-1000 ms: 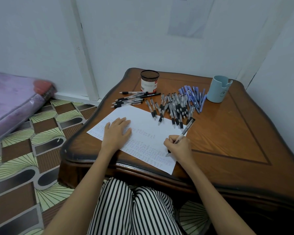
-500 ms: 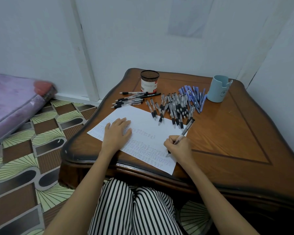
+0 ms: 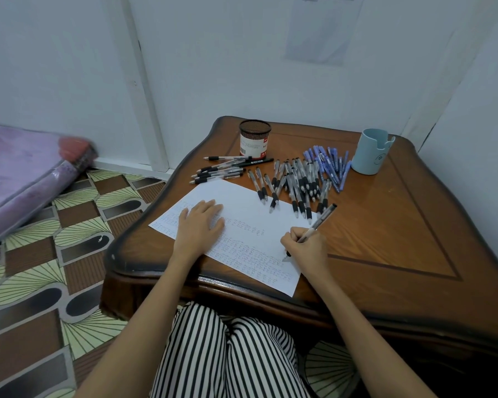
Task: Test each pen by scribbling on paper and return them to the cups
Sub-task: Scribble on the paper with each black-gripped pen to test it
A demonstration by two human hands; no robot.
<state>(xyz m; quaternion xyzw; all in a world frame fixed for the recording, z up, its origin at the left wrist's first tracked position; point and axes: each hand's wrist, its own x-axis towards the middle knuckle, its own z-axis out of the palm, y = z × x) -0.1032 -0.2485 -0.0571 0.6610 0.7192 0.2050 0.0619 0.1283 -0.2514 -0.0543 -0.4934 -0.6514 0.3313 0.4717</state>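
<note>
Barely shifting since a moment ago, the right hand (image 3: 306, 247) is gripping a pen (image 3: 319, 221), scribbling on paper (image 3: 242, 205) at the bench's (image 3: 385, 225) near edge. The left hand (image 3: 199, 225) is lying flat, pinning the paper. Light, stiff and slick, the pen is probably best pinched at its rubber grip.

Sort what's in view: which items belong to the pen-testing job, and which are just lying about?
Job:
pen, gripped by the right hand, tip at the paper
left hand, flat on the paper
loose pens on the table
mesh cup
blue cup

Lying about:
purple mat on the floor
sheet on the wall
</note>
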